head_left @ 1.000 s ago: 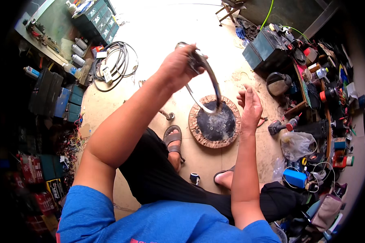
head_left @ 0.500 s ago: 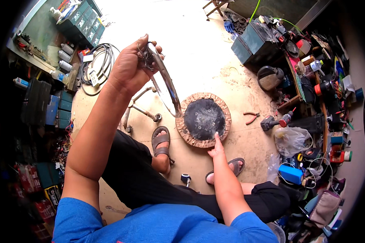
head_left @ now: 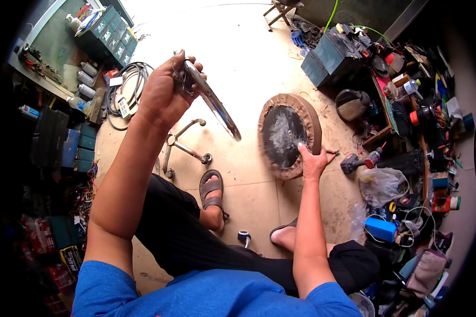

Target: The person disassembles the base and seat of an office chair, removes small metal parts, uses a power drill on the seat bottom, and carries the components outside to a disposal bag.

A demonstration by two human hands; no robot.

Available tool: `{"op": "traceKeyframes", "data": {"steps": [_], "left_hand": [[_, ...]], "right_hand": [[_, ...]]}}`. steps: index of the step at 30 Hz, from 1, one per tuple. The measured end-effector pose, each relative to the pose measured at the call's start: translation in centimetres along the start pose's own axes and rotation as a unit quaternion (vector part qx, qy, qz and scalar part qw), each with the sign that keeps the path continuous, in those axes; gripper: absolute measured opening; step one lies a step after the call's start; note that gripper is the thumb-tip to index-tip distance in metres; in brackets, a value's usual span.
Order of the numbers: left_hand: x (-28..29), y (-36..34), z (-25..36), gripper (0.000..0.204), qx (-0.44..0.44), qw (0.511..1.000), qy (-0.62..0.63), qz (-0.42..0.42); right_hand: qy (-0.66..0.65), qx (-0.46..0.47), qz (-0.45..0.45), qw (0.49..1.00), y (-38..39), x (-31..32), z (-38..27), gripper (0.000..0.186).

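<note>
The left hand [head_left: 166, 90] is grasping the ring [head_left: 217, 105] by its upper end, and the ring is slanting down rightward, nearly edge-on. The right hand [head_left: 313, 162] is gripping the seat [head_left: 284, 132] at its lower right rim, holding it tilted, with the dark underside showing. Below the ring, the base [head_left: 188, 150] is standing on the floor [head_left: 248, 203]. Pliers [head_left: 333, 155] are poking out beside the seat; the drill [head_left: 360, 160] is lying farther right.

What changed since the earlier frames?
The right hand, empty before, now grips the padded disc by its near right edge and has tilted it up, shifting it right. The left hand moved left, still holding the metal ring. The drill stayed put.
</note>
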State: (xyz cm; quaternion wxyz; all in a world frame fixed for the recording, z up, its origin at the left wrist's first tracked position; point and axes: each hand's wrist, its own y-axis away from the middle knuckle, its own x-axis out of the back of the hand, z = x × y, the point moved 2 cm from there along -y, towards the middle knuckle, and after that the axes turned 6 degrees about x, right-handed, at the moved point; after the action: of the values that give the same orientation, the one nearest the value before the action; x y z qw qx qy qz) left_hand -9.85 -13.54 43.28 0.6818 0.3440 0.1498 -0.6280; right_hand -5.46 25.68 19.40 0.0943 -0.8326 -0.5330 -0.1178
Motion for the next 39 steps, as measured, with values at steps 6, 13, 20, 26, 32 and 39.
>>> {"op": "traceKeyframes", "data": {"steps": [6,13,20,26,32,39], "left_hand": [[-0.2,0.2,0.3,0.024,0.008,1.000,0.010,-0.003],[-0.6,0.9,-1.1,0.024,0.038,0.999,-0.035,-0.010],[-1.5,1.6,-2.7,0.032,0.088,0.992,-0.092,-0.019],[-2.8,1.9,-4.5,0.039,0.146,0.983,-0.079,-0.083],[-3.9,2.3,-5.4,0.039,0.200,0.964,-0.066,-0.160],[-3.3,3.1,-4.3,0.045,0.218,0.964,-0.071,-0.138]], "right_hand": [[0.372,0.419,-0.006,0.828,0.8,-1.0,-4.0,0.073],[0.372,0.204,-0.252,0.869,12.4,-4.4,6.9,0.060],[0.053,0.001,-0.135,0.989,7.2,-4.9,-3.0,0.047],[-0.291,0.104,-0.298,0.903,7.1,-4.3,-17.9,0.062],[-0.164,0.140,-0.250,0.944,9.3,-5.4,-20.7,0.037],[-0.324,0.070,-0.163,0.929,9.6,-3.3,-23.6,0.024]]}}
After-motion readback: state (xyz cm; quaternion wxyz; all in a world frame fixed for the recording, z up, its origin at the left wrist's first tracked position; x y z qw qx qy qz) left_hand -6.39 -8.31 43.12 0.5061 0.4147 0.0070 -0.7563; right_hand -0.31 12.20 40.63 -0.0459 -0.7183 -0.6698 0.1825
